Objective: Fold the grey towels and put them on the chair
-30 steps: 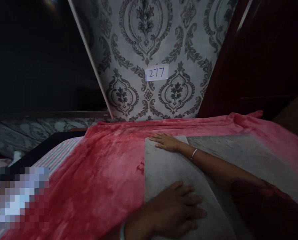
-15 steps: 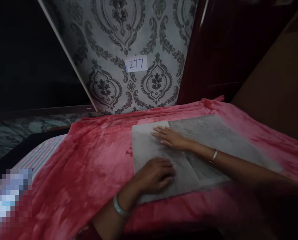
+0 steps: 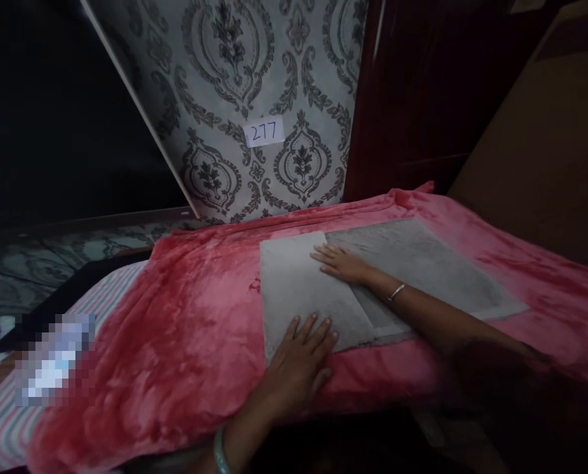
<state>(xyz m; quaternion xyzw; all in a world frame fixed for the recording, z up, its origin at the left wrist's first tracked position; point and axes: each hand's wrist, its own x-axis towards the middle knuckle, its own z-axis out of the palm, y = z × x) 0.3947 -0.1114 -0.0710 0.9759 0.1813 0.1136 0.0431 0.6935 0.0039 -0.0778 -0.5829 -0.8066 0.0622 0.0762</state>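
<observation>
My left grip (image 3: 297,368) is open, fingers spread over the near left part of the gray cloth (image 3: 306,283). My right grip (image 3: 342,263) is open, palm down toward its far edge. The cloth lies partly folded on the red-pink blanket (image 3: 205,316).

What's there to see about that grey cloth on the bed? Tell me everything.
The grey cloth looks like soft, thin, plain fabric with faint mottling. It lies mostly flat on the red-pink blanket, with its left portion apparently doubled over as a paler flap whose free edge slants across the layer beneath. The near edge looks slightly uneven. The left hand has its fingers spread over the flap's near part; the right hand rests palm down by its free edge.
</observation>
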